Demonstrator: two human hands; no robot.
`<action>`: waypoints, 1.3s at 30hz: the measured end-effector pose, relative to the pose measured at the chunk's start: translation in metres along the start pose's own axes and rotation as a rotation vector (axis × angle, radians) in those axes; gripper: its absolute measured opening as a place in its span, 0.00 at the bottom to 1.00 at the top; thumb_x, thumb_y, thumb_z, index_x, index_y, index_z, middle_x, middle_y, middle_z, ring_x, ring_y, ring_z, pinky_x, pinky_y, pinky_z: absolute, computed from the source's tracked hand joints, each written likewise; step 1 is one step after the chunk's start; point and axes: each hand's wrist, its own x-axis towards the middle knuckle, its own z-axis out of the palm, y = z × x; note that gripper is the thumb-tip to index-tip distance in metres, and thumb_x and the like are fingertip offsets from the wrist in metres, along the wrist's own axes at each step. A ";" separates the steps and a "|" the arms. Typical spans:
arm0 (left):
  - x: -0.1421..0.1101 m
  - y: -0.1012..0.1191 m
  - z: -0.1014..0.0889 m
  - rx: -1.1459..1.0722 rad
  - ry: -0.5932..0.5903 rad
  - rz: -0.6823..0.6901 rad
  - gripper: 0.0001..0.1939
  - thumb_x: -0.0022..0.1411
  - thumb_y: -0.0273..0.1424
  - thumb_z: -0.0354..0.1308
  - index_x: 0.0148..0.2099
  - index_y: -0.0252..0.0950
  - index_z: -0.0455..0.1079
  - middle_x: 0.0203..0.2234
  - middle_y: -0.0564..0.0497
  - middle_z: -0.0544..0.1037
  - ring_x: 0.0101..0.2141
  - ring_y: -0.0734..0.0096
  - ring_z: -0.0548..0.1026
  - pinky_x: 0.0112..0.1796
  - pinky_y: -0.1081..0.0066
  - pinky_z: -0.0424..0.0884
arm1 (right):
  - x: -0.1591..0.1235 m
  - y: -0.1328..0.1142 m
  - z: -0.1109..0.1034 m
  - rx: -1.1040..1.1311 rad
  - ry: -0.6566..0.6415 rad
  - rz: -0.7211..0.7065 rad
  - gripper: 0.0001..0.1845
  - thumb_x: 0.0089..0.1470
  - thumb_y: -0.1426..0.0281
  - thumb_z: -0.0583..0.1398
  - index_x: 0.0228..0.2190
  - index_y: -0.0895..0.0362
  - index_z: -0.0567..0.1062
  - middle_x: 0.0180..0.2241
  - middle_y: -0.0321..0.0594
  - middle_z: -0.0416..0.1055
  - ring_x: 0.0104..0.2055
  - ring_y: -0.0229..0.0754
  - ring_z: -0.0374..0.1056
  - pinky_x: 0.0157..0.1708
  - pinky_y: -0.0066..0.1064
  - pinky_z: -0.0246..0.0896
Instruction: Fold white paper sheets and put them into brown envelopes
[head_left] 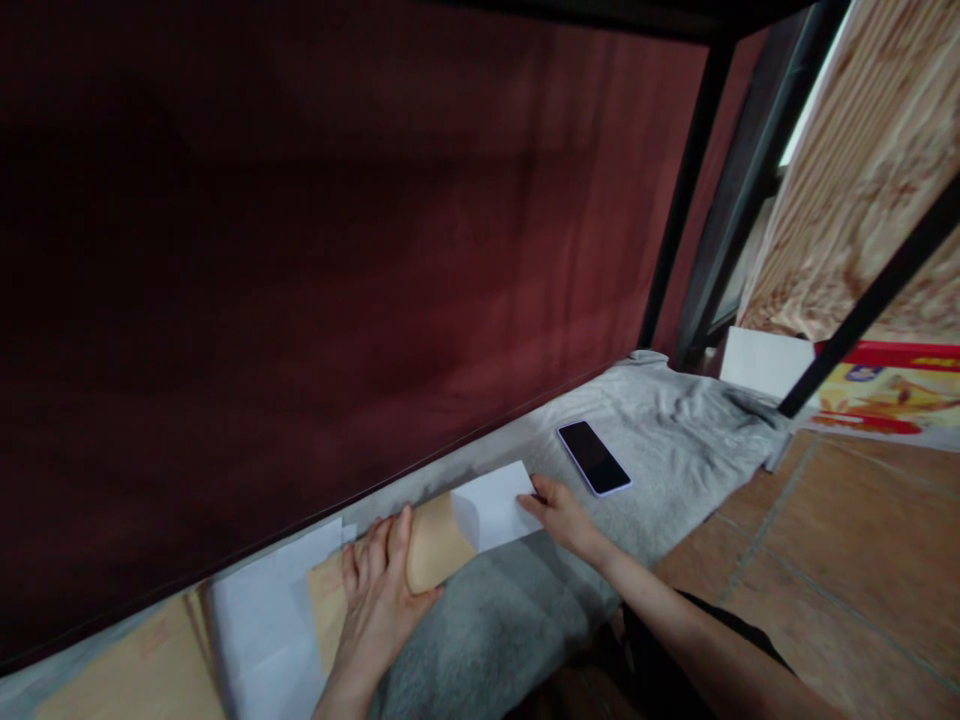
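A brown paper envelope (442, 545) lies on the grey cloth in front of me. From its right end sticks out a folded sheet of white paper (499, 505), partly inside it. My left hand (379, 590) rests flat on the envelope, fingers stretched out and thumb apart. At the paper's right end, my right hand (559, 512) pinches the edge between thumb and fingers. Just beyond that hand is a phone (594, 457) with a dark screen and a pale purple rim.
More white sheets (266, 610) and other brown envelopes (142, 665) lie at the lower left. Grey cloth (667, 430) covers the surface. A dark red panel (337, 250) rises behind. Black frame bars (686, 200) and a colourful box (892, 390) stand at right, above a tiled floor (862, 530).
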 end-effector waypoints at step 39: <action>0.008 0.026 0.023 -0.028 -0.007 0.149 0.54 0.56 0.44 0.61 0.74 0.37 0.34 0.64 0.34 0.62 0.64 0.42 0.59 0.64 0.41 0.48 | -0.013 -0.020 0.039 -0.059 0.011 0.098 0.11 0.50 0.78 0.59 0.28 0.56 0.81 0.26 0.35 0.76 0.28 0.38 0.69 0.28 0.25 0.57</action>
